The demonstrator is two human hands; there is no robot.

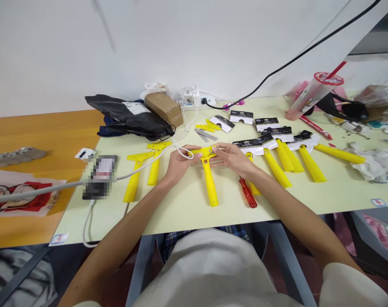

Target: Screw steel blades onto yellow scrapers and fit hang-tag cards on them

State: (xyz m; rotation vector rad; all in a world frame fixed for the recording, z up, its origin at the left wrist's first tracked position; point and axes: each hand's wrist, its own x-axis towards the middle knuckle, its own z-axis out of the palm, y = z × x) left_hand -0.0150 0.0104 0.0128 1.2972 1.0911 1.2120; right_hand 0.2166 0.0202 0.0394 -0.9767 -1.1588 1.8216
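Both hands hold a yellow scraper (209, 183) by its wide head, its handle pointing toward me. My left hand (180, 162) is closed on the left end of the head, where a white cable loop crosses in front. The right end is gripped by my right hand (234, 158). A red-handled screwdriver (247, 193) lies beneath my right forearm, its tip hidden. Two more yellow scrapers (133, 181) rest left of my left hand. Loose metal blades (205, 135) and yellow plastic pieces (209, 125) lie beyond the hands.
On the right lie several yellow scrapers (312, 164) with black-and-white cards (241, 117). A black bag (126, 115), a cardboard box (163, 108) and a power strip (192, 99) stand along the wall. A blurred-out phone (100, 177) with a cable lies left; a cup (315, 94) stands right.
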